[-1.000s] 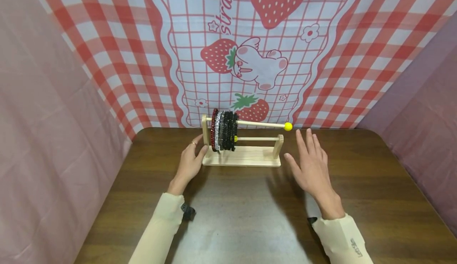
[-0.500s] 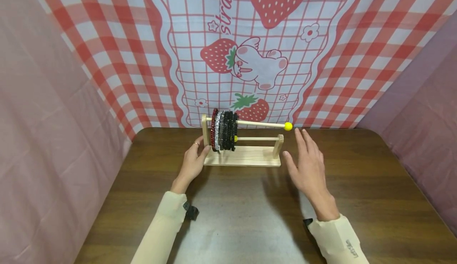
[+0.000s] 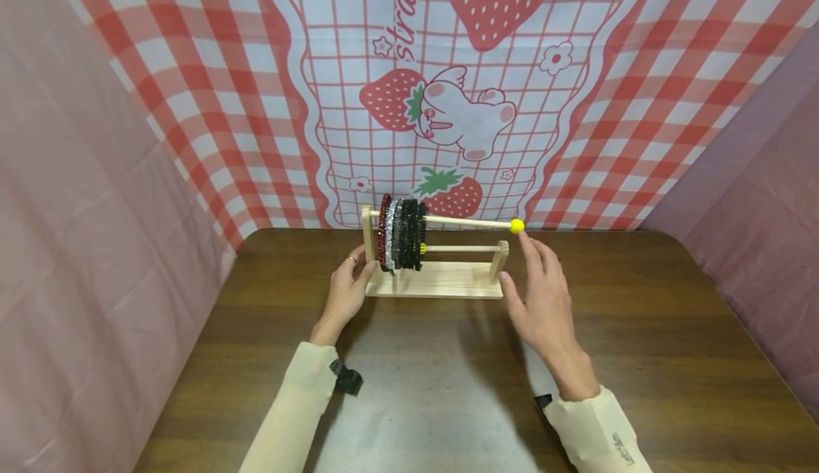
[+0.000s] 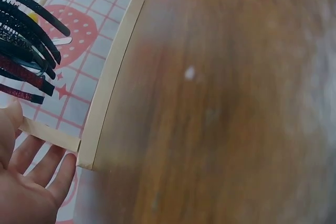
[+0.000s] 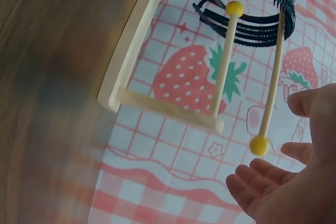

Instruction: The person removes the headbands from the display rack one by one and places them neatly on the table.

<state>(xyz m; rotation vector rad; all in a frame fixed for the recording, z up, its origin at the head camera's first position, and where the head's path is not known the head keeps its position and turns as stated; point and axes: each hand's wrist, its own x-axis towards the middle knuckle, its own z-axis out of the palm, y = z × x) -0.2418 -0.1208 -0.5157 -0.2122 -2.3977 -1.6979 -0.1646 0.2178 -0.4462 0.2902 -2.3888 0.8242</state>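
A pale wooden headband stand [image 3: 457,284] sits near the table's far edge, with two horizontal rods, each tipped by a yellow ball. Several headbands [image 3: 403,235], red, silver and black, hang bunched at the left of the upper rod. My left hand [image 3: 348,291] grips the left upright; in the left wrist view the post [image 4: 50,134] runs between thumb and fingers. At the other end my right hand [image 3: 544,309] is spread loosely, holding nothing. Its index fingertip is close below the upper rod's yellow ball [image 3: 517,226]; the right wrist view shows a small gap between fingers and ball [image 5: 259,146].
The stand rests on a brown wooden table [image 3: 409,388]. Behind it hangs a red-and-white checked cloth [image 3: 256,103] printed with strawberries. Pink drapes [image 3: 77,245] close in the left and right sides.
My right hand has moved left, bringing its index finger closer to the upper yellow ball and the right upright. The left hand has shifted very slightly; stand and headbands have stayed put.
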